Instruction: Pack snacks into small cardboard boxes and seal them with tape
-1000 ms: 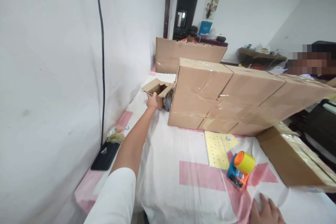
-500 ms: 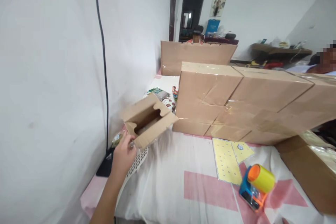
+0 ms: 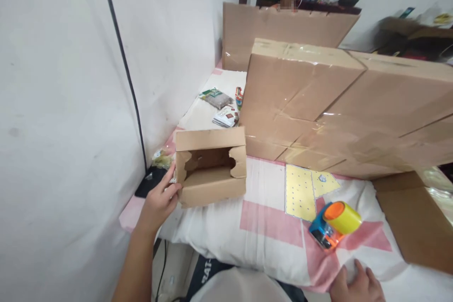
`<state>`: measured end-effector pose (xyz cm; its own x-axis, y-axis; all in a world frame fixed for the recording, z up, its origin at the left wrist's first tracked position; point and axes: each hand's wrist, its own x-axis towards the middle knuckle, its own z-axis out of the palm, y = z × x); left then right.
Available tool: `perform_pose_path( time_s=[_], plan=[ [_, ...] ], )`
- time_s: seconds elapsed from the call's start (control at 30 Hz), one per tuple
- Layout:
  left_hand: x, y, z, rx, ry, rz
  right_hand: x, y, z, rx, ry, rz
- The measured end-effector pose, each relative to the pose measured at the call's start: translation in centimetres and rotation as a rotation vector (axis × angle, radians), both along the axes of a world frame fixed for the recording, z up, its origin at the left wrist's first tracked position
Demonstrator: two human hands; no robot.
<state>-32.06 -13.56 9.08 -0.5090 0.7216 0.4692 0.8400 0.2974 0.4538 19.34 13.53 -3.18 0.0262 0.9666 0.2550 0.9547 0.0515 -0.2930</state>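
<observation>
A small cardboard box (image 3: 212, 139) sits on the cloth-covered table, its opening with notched flaps turned toward me. My left hand (image 3: 159, 202) grips its left edge, with the thumb at the near flap and the fingers along the side. My right hand (image 3: 356, 285) lies on the cloth near the front edge, fingers apart and nothing in them. Beyond it is a blue and orange tape dispenser (image 3: 326, 231) carrying a roll of yellow tape (image 3: 346, 218).
A large taped cardboard carton (image 3: 300, 89) stands behind, with another cardboard panel (image 3: 283, 28) farther back. A packet (image 3: 216, 98) and a white printed packet (image 3: 226, 116) lie left of the carton. A black cable (image 3: 123, 66) runs down the wall. A person is beyond the panel.
The small box has turned from tilted to nearly square toward me and come down on the cloth, with my left hand still on it. My right hand has come into fuller view. The camera tilted down.
</observation>
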Motion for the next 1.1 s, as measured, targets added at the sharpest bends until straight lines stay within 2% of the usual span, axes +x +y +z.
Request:
perform_pose_path(
  time_s=[0.1,0.2,0.3,0.47,0.6,0.7,0.77,0.8,0.93,0.97,1.03,1.1],
  plan=[
    [0.8,-1.0,-0.7,0.029,-0.046,0.042,-1.0,-0.6,0.5,0.053,0.053,-0.100],
    [2.1,-0.6,-0.7,0.021,-0.157,0.049,-1.4,-0.9,0.6,0.092,0.059,-0.089],
    [3.5,1.8,-0.5,-0.014,-0.269,-0.013,-1.4,-0.8,0.3,0.124,0.043,-0.083],
    [5.4,6.7,-0.7,-0.106,-0.338,-0.225,-1.1,-0.7,-0.4,0.176,0.028,-0.074],
    [5.2,7.3,-0.2,-0.235,-0.482,-0.292,-1.0,-0.8,-0.7,0.209,0.048,-0.061],
    [2.5,7.4,0.8,-0.121,-0.635,-0.158,-1.0,-0.9,-0.6,0.189,0.049,-0.066],
    [-0.8,8.7,1.2,0.049,-0.739,-0.027,-1.0,-0.9,-0.5,0.179,0.049,-0.068],
    [-2.7,10.0,1.3,0.133,-0.809,-0.001,-1.0,-0.9,-0.5,0.179,0.052,-0.071],
    [-11.4,17.3,-0.1,0.322,-1.094,0.121,-0.9,-0.9,-0.5,0.183,0.044,-0.070],
    [-13.4,19.3,-0.7,0.349,-1.161,0.189,-0.9,-0.9,-0.5,0.180,0.040,-0.069],
    [-16.9,23.3,-2.0,0.351,-1.246,0.418,-1.0,-1.0,-0.3,0.167,0.032,-0.071],
    [-19.6,26.9,-3.1,0.330,-1.256,0.511,-1.2,-1.1,0.0,0.148,0.024,-0.081]
  ],
)
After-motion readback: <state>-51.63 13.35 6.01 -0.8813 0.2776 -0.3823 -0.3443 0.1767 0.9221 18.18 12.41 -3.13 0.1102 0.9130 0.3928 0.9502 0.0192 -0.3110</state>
